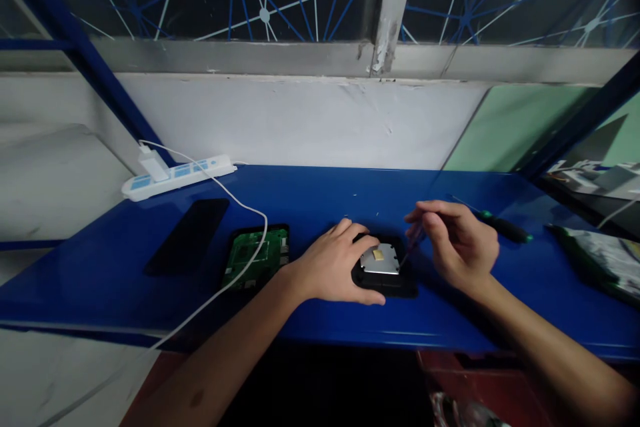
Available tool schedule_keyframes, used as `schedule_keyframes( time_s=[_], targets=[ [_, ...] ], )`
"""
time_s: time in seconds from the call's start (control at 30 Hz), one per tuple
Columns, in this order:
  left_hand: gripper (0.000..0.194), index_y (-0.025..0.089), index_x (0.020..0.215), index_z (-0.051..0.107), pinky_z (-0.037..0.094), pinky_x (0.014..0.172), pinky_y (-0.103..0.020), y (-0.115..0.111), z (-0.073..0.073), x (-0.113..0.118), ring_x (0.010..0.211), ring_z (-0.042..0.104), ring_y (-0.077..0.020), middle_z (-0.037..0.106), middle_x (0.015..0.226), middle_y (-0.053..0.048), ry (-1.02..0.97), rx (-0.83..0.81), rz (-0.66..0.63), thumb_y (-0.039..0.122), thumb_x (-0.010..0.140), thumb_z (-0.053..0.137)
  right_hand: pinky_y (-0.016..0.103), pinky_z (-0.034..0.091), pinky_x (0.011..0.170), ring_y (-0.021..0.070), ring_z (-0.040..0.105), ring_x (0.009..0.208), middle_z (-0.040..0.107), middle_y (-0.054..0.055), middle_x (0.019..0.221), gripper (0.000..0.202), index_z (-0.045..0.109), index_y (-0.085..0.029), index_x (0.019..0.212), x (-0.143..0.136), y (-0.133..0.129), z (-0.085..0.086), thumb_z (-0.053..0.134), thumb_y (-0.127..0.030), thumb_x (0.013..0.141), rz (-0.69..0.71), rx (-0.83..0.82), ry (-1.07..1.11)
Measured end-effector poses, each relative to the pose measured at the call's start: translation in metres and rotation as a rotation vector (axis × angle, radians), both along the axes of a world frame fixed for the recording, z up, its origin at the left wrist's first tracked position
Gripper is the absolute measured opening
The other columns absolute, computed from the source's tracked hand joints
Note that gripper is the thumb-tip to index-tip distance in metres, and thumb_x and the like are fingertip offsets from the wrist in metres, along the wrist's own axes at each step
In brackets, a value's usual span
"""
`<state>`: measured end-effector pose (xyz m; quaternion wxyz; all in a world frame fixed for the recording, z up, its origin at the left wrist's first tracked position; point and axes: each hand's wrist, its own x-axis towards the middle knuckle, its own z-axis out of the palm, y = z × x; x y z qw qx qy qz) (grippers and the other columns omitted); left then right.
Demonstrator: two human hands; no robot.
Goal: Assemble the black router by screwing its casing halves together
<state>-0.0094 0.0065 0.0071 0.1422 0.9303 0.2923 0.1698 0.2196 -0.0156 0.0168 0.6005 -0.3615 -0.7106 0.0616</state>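
Note:
A black plastic casing (407, 287) lies on the blue table with a silver metal plate (380, 267) inside it. A small yellowish pad (379, 255) sits on the plate. My left hand (335, 263) spans the casing from its left side, thumb at the near edge and fingers over the far part, holding it against the table. In my right hand (455, 243) is a thin screwdriver (414, 235) with a purplish, blurred handle. Its shaft slants down to the plate's right edge; whether the tip touches a screw I cannot tell.
Left of my hand lies a black housing with a green circuit board (260, 253), crossed by a white cable (235, 197). Further left are a dark phone-like slab (187, 237) and a power strip (183, 177). At right lie a green-black screwdriver (507, 225) and a silvery bag (600, 260).

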Motion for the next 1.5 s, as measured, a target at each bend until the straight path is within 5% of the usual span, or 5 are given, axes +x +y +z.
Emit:
schedule_keyframes(
  time_s=[0.27,0.57,0.83,1.1,1.5],
  targets=[
    [0.087,0.024,0.137,0.053,0.039,0.11,-0.058,0.001,-0.002,0.0,0.131,0.044,-0.0401,0.055,0.135,-0.012,-0.008,-0.018,0.005,0.069,0.067,0.079,0.026,0.057,0.054,0.0102,0.069,0.058,0.075,0.001,0.091,0.023,0.063,-0.023,0.116,-0.002,-0.002,0.0,0.055,-0.013,0.097,0.042,-0.021,0.001],
    [0.086,0.024,0.135,0.053,0.04,0.109,-0.055,0.001,-0.001,0.002,0.129,0.046,-0.0377,0.056,0.135,-0.011,0.001,-0.016,0.003,0.069,0.067,0.08,0.029,0.056,0.05,0.0146,0.071,0.066,0.072,0.008,0.11,0.016,0.056,-0.025,0.111,-0.006,-0.002,-0.005,0.042,-0.029,0.105,0.336,-0.034,0.096],
    [0.087,0.023,0.134,0.054,0.038,0.11,-0.056,0.001,-0.001,0.002,0.131,0.044,-0.0399,0.055,0.136,-0.012,0.001,-0.006,0.013,0.07,0.065,0.08,0.032,0.056,0.056,0.016,0.066,0.066,0.065,0.002,0.085,0.018,0.066,-0.026,0.109,-0.01,0.001,-0.005,0.065,-0.02,0.092,0.017,0.043,0.016],
    [0.087,0.024,0.135,0.053,0.036,0.112,-0.057,0.002,-0.003,0.002,0.131,0.045,-0.0398,0.056,0.136,-0.011,-0.001,-0.008,0.014,0.072,0.066,0.078,0.04,0.06,0.07,0.0195,0.074,0.08,0.072,0.006,0.102,0.022,0.058,-0.025,0.114,-0.015,-0.002,-0.006,0.039,-0.024,0.104,0.184,0.007,0.143],
    [0.087,0.023,0.135,0.054,0.034,0.115,-0.055,0.001,-0.004,0.002,0.132,0.045,-0.0385,0.056,0.136,-0.011,-0.01,-0.002,0.008,0.072,0.067,0.077,0.028,0.056,0.046,0.0147,0.063,0.068,0.056,0.004,0.096,0.017,0.061,-0.026,0.104,-0.004,0.008,-0.008,0.07,-0.025,0.09,-0.004,0.081,0.02]
  ],
)
